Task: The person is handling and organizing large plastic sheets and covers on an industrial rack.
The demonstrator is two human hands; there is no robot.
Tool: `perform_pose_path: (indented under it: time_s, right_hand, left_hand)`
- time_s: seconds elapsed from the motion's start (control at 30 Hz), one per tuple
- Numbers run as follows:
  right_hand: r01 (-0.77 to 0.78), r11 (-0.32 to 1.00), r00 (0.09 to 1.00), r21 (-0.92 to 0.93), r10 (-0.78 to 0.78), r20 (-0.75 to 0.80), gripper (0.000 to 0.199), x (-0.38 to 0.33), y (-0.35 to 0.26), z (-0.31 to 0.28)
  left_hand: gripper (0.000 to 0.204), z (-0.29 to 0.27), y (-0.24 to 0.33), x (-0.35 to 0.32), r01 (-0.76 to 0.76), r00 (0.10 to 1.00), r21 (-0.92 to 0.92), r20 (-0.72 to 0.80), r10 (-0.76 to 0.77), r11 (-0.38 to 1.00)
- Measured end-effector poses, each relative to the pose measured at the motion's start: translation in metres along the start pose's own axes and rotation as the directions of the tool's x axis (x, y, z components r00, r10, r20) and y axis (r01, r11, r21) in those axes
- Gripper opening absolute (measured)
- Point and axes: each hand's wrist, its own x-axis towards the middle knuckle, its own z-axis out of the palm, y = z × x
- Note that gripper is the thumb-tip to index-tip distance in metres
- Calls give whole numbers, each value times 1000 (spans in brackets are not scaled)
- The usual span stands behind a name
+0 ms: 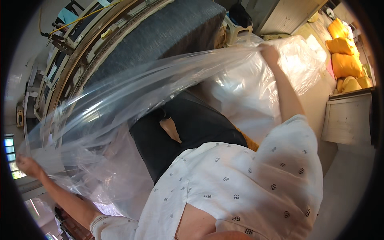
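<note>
A large clear plastic sheet point(132, 90) is stretched between my widely spread arms, across my lap and in front of my dark trousers. At the far left, my left hand point(29, 166) is closed on one end of it. My right hand point(269, 54), up at the right, grips the other end with bent fingers. More clear plastic hangs in loose folds below the left part, and a crumpled shiny heap of plastic point(244, 86) lies under and beyond my right forearm. The fingertips of both hands are too small to make out in detail.
A long machine bed with a dark grey cover point(160, 36) runs along the far left, with rails and a yellow cord point(86, 17). A pale plastic stool point(238, 32) holds something black. Orange-yellow bundles point(346, 60) are stacked at the right near a grey cabinet point(348, 118).
</note>
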Motion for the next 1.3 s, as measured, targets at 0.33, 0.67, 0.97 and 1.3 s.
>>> perform_pose_path:
  time_s: [0.33, 0.67, 0.97, 1.3]
  right_hand:
    - [31, 984, 646, 178, 116, -754, 40, 169, -134, -209]
    - [701, 703, 691, 118, -628, -358, 54, 150, -239, -26]
    - [325, 931, 940, 168, -337, 48, 58, 170, -248, -21]
    - [-126, 439, 981, 890, -80, 178, 21, 142, -75, -3]
  left_hand:
    - [23, 70, -71, -254, 387, 592, 624, 396, -702, 678]
    - [24, 45, -254, -293, 72, 607, 641, 580, -543, 764]
    - [25, 62, -226, -250, -81, 544, 709, 621, -565, 701]
    - [33, 21, 263, -159, 58, 478, -671, 669, 569, 740]
